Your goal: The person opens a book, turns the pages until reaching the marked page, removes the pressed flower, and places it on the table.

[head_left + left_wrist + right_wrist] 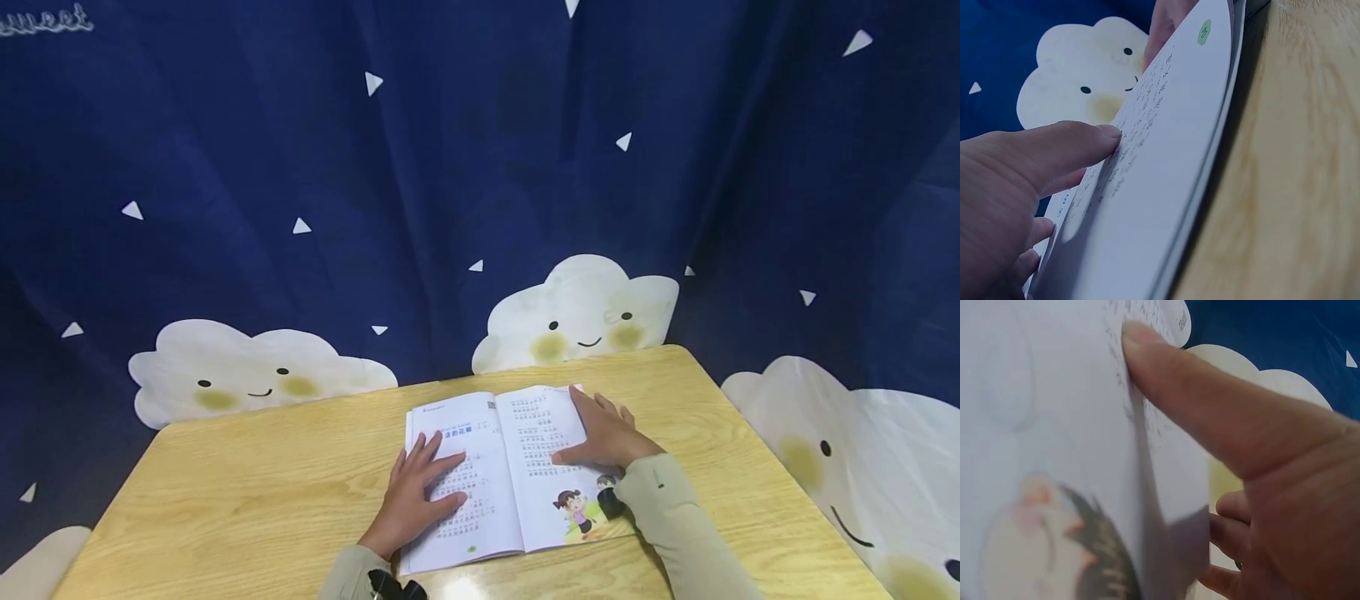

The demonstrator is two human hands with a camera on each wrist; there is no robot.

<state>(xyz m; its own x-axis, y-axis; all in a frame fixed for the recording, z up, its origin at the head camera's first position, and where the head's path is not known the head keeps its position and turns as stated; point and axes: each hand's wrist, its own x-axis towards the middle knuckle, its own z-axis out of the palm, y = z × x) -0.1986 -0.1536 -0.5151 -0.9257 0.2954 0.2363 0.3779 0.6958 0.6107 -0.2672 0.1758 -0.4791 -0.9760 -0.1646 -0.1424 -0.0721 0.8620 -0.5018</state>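
A booklet [487,533] lies open on the wooden table, showing printed text on both pages and a cartoon child at the lower right. My left hand [416,493] rests on the left page with its fingers spread. In the left wrist view, the thumb [1079,140] touches the text and the other fingers are partly hidden. On the right page's outer side rests my right hand [609,435], its thumb stretched inward over the text. The right wrist view shows that thumb [1191,394] on the page [1072,406], with the other fingers by the outer edge.
The wooden table [262,483] extends on both sides of the booklet. Behind it hangs a dark blue curtain [487,167] with white triangles and smiling clouds. Dark wrist-worn devices [611,502] sit at both cuffs of the beige sleeves [675,517].
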